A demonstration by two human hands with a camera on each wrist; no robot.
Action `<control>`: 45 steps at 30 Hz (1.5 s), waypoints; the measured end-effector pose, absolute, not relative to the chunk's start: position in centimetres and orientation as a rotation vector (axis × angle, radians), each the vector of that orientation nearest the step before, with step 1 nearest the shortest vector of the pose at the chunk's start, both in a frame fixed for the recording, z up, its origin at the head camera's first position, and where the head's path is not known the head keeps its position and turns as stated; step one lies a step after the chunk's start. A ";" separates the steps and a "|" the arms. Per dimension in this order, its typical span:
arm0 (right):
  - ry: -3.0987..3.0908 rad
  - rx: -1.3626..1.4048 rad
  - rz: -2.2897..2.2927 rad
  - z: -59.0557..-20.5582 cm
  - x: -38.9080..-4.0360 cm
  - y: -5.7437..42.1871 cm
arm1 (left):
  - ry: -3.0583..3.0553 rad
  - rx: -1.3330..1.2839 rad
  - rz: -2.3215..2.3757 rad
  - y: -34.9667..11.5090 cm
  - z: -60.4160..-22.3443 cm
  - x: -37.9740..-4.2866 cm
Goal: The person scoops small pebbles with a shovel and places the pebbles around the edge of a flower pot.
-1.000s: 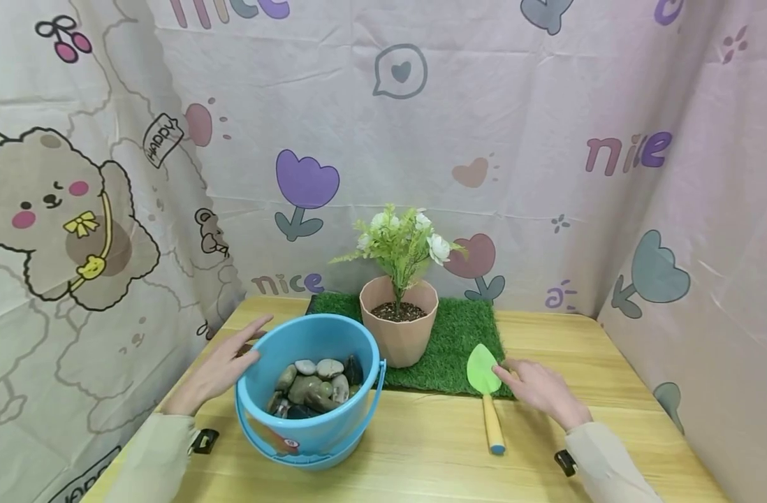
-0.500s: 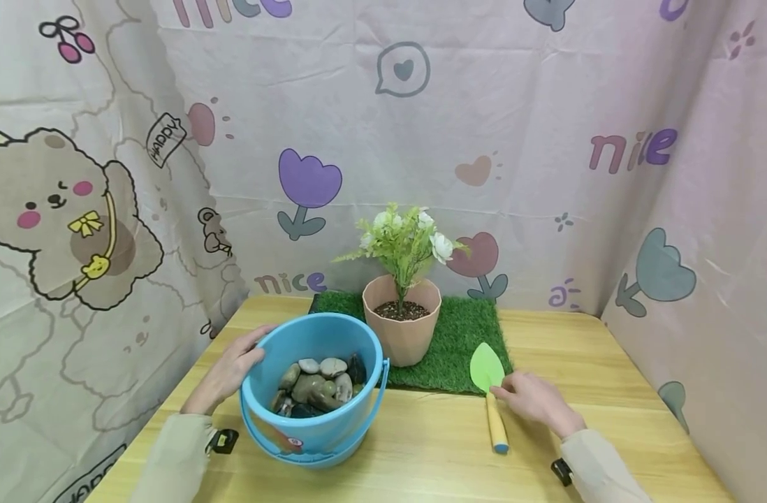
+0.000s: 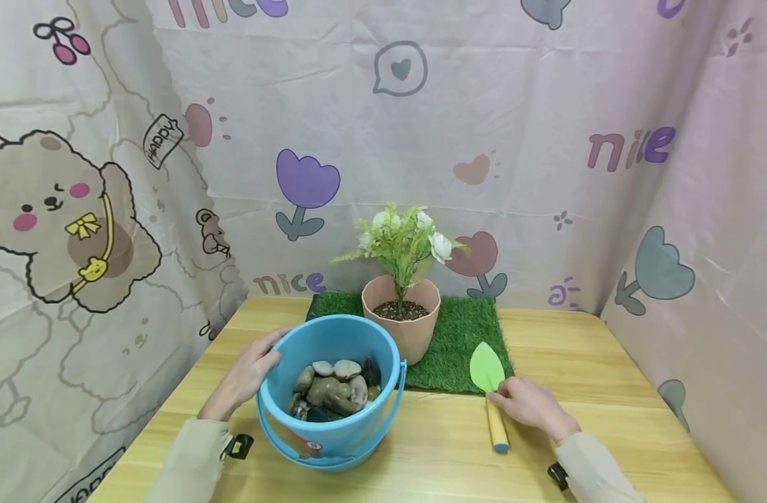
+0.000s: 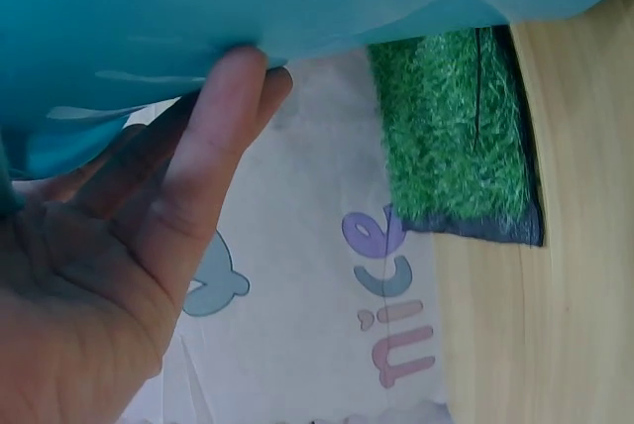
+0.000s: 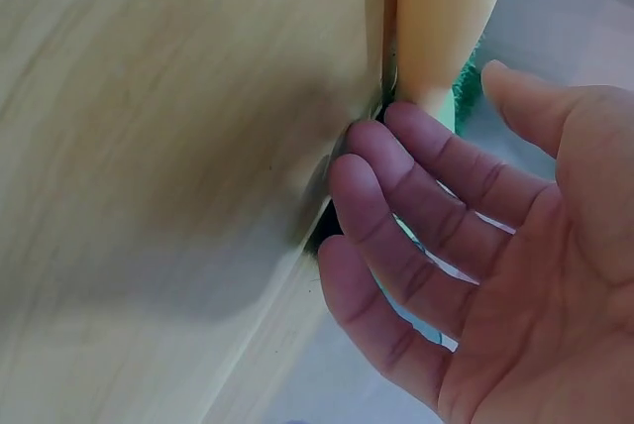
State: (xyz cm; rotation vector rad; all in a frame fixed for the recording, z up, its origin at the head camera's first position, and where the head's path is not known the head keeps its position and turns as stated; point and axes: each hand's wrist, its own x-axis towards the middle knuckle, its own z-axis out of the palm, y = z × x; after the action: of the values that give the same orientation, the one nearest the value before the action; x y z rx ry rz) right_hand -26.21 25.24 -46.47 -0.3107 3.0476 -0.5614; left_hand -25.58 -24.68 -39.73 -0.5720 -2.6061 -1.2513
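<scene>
A light-blue bucket holding several smooth stones stands left of the middle on the wooden table. My left hand rests on the bucket's left side near the rim; in the left wrist view its extended fingers press against the blue wall. To the right lies a small trowel with a lime-green blade and a yellow handle. My right hand is beside the top of that handle. The right wrist view shows loosely bent fingers close to the handle, with the thumb apart from it.
Behind the bucket, a pink pot with a white-flowered plant stands on a green turf mat. The trowel blade's tip overlaps the mat's front right corner. Printed cloth encloses the table at the back and sides.
The bucket has slid a little to the right with my left hand against it. My right hand has come down from beside the trowel blade to the top of its handle.
</scene>
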 end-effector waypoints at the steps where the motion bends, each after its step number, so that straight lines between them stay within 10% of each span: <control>1: 3.041 -0.305 -0.567 -46.5 -26.2 25.2 | -2.607 -0.569 -1.252 -24.4 -39.8 -25.5; 45: 3.001 -0.221 -1.094 -41.9 -25.2 25.1 | -2.633 -0.688 -1.230 -14.8 -39.7 -26.3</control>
State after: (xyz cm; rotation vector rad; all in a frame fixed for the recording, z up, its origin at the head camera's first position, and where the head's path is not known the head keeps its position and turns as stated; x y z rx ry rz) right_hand -25.23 25.14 -41.92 -0.2208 3.0015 -1.0942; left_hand -26.35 -14.82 -39.67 -0.6881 -2.6334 -1.2299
